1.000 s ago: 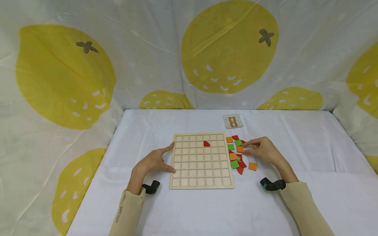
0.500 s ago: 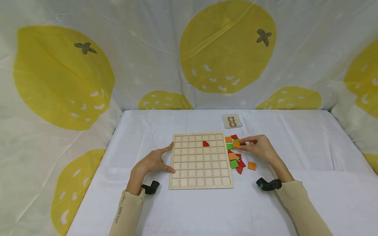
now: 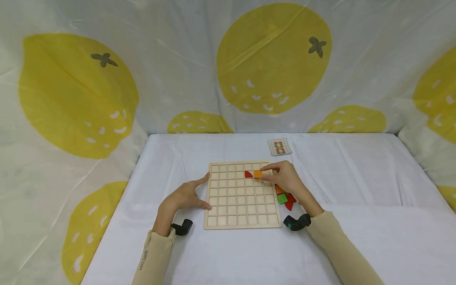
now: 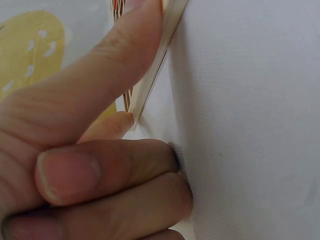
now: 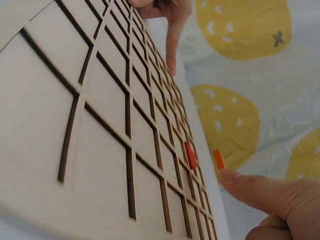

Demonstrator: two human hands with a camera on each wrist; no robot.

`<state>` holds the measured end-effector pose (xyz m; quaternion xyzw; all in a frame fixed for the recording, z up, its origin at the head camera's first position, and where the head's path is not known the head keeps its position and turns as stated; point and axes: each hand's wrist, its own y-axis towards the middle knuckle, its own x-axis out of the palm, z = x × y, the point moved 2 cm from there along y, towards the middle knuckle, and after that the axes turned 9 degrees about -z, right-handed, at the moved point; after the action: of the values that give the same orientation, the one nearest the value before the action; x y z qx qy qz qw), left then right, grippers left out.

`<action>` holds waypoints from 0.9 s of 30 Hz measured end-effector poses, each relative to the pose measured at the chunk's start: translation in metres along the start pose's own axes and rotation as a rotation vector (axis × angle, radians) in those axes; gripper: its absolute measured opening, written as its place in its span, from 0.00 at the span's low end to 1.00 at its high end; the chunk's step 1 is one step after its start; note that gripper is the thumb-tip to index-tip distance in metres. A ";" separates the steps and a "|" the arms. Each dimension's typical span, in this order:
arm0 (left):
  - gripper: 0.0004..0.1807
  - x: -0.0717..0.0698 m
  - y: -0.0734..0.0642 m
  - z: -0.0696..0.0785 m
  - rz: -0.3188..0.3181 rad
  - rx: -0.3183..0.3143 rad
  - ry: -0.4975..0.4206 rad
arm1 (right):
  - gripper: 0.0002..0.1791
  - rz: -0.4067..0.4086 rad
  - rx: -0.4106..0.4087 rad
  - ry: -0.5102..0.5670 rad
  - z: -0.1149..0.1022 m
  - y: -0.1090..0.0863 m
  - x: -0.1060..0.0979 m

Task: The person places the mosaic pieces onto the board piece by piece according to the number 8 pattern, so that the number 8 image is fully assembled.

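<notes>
A light wooden grid board [image 3: 236,200] lies on the white cloth. At its left edge my left hand [image 3: 183,195] touches the frame with spread thumb and index finger; the other fingers are bent in the left wrist view. My right hand [image 3: 286,176] pinches a square orange tile [image 3: 257,174] between thumb and fingertips over the upper right part of the grid. Just left of that tile, a red quarter-circle piece [image 3: 248,174] sits in a cell. The right wrist view shows the orange tile [image 5: 219,159] standing off the board's surface.
Beside the board's right edge lies a pile of loose pieces, among them a green square [image 3: 282,198] and red pieces [image 3: 290,204], partly hidden by the right hand. A small pattern card [image 3: 279,147] lies behind the board. Lemon-printed cloth [image 3: 274,59] hangs at the back.
My right hand has picked up the orange tile from the pile and carried it left, over the grid beside the red piece. The left hand stays at the board's edge.
</notes>
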<state>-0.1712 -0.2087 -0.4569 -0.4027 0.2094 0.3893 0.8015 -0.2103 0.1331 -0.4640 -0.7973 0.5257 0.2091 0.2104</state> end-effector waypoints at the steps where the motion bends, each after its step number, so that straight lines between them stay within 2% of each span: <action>1: 0.66 0.000 0.001 0.000 0.000 0.002 -0.002 | 0.14 -0.001 -0.010 0.000 -0.003 0.003 0.004; 5: 0.66 0.000 0.002 -0.001 -0.001 0.009 -0.007 | 0.14 -0.011 -0.028 -0.012 -0.013 0.016 0.018; 11: 0.67 0.000 0.002 -0.001 -0.001 0.007 -0.009 | 0.13 -0.020 -0.004 0.003 -0.018 0.027 0.034; 27: 0.67 0.000 0.003 -0.002 -0.006 0.005 -0.007 | 0.14 -0.025 -0.053 0.029 -0.017 0.035 0.042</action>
<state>-0.1733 -0.2090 -0.4593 -0.3998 0.2063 0.3878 0.8045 -0.2260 0.0799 -0.4772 -0.8120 0.5130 0.2087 0.1843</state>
